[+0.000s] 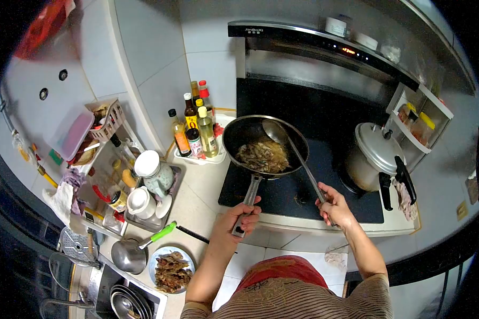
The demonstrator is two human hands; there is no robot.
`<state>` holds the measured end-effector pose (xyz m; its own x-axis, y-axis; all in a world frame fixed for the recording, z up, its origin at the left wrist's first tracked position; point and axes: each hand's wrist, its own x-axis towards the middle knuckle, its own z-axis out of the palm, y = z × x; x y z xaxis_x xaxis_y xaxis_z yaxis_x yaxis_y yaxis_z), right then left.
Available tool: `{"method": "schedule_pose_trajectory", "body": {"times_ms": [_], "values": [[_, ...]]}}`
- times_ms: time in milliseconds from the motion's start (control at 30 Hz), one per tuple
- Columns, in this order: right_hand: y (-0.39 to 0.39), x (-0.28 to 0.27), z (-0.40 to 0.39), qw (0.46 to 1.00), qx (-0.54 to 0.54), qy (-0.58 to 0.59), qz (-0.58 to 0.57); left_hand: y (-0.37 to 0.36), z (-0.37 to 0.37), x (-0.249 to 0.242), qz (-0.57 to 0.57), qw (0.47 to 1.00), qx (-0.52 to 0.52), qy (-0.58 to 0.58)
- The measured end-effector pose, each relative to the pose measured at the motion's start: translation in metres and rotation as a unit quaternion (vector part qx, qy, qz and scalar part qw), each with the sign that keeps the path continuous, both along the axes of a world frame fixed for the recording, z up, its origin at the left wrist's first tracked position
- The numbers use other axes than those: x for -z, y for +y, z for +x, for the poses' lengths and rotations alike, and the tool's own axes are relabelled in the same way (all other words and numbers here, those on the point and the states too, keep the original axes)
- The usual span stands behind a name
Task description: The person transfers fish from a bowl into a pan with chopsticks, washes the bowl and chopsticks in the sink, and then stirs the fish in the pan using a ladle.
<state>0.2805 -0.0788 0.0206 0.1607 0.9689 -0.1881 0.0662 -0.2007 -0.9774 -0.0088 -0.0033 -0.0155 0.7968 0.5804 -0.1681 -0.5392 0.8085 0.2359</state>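
A dark frying pan (234, 139) sits on the black cooktop with browned pieces of food (263, 156) in bubbling, yellowish liquid. My left hand (239, 219) is wrapped round the pan's grey handle. In my right hand (335, 205) is the long handle of a metal ladle (274, 131), whose bowl rests inside the pan near its upper rim, above the food. To the lower left, a plate (153, 261) on the counter holds several browned pieces of food.
A pressure cooker (368, 159) stands right of the pan. Bottles (207, 133) crowd a white tray at its left. A green-handled saucepan (127, 256) lies by the sink (107, 287). The range hood (314, 44) hangs above; a spice rack (418, 127) is at right.
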Motion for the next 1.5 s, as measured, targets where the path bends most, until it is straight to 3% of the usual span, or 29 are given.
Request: {"method": "schedule_pose_trajectory", "body": {"times_ms": [533, 767, 867, 1000, 1233, 1333, 1367, 1500], "values": [[0.023, 0.009, -0.022, 0.994, -0.041, -0.090, -0.041, 0.006, 0.003, 0.018, 0.036, 0.999, 0.021, -0.005], [0.023, -0.015, -0.019, 0.996, 0.002, 0.059, -0.063, 0.006, 0.005, 0.019, 0.003, 1.000, 0.011, -0.013], [0.033, -0.003, -0.014, 0.998, 0.008, 0.013, -0.063, 0.005, 0.004, 0.018, -0.022, 0.999, 0.006, -0.035], [0.030, -0.012, -0.013, 0.991, -0.027, 0.103, -0.075, 0.005, 0.002, 0.017, -0.007, 0.999, 0.005, -0.034], [0.040, -0.006, -0.024, 0.994, 0.006, 0.040, -0.105, 0.003, 0.002, 0.027, -0.017, 0.999, -0.006, -0.031], [0.042, -0.007, -0.012, 0.990, 0.003, 0.096, -0.105, 0.001, 0.001, 0.019, -0.016, 1.000, -0.007, -0.018], [0.042, -0.008, -0.010, 0.981, 0.001, 0.167, -0.097, 0.000, 0.000, 0.016, -0.015, 1.000, -0.006, -0.010], [0.038, 0.000, -0.023, 0.996, 0.027, 0.061, -0.064, 0.005, 0.001, 0.015, 0.002, 1.000, 0.013, -0.012]]}}
